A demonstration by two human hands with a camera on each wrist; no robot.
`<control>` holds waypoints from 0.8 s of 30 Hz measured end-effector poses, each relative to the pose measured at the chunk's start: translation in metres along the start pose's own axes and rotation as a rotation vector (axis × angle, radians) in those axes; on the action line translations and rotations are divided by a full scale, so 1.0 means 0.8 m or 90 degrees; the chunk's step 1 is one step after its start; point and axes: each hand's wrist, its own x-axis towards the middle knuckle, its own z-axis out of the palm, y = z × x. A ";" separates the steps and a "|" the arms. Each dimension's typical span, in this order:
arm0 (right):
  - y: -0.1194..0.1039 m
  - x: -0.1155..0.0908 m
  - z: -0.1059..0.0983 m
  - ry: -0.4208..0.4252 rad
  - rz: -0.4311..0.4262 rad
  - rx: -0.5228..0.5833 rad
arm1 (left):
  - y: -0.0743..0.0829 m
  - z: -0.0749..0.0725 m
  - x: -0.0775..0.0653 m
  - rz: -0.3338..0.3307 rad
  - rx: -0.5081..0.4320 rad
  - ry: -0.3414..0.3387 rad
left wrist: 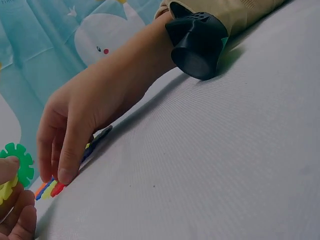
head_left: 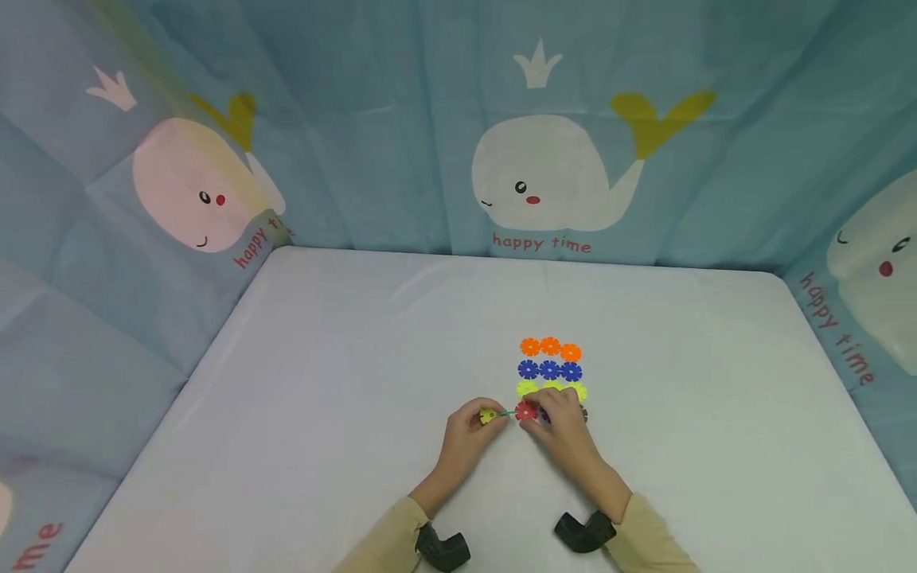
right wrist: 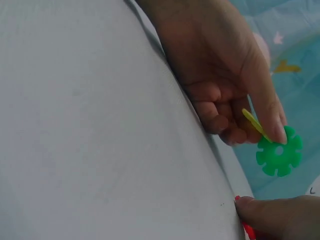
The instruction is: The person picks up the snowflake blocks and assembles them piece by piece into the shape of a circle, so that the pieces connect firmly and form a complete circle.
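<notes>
My left hand [head_left: 467,434] pinches a yellow snowflake disc [head_left: 488,415] joined edgewise to a green snowflake disc [right wrist: 280,155]. Seen from the right wrist, the green disc faces the camera and the yellow one [right wrist: 252,121] sits by the thumb. At the near row of discs, my right hand [head_left: 569,430] has its thumb and fingertips round the edges of a red snowflake disc [head_left: 525,411] lying low at the table. Dark discs [head_left: 585,415] to its right are mostly hidden beneath that hand. The left wrist view shows the red disc [left wrist: 58,189] under the right thumb.
Beyond the right hand, discs lie in rows of three: orange [head_left: 550,345], blue [head_left: 549,370] and yellow-green [head_left: 527,388], the last partly covered by fingers. A white cloth covers the table [head_left: 322,358]. Blue whale-print curtains [head_left: 401,159] surround its back and sides.
</notes>
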 end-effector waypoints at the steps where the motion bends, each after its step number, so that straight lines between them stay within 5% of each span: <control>1: -0.002 0.001 0.002 -0.005 0.013 0.012 | -0.001 -0.002 0.000 0.003 0.002 0.001; 6: -0.008 0.003 0.000 -0.009 0.057 0.034 | -0.004 -0.001 0.002 0.011 -0.014 0.004; 18: -0.007 -0.001 -0.007 -0.007 0.058 0.026 | -0.004 0.005 -0.001 0.005 -0.009 0.014; 24: -0.008 -0.002 -0.006 0.036 0.062 0.124 | -0.005 0.003 -0.001 0.002 -0.018 0.015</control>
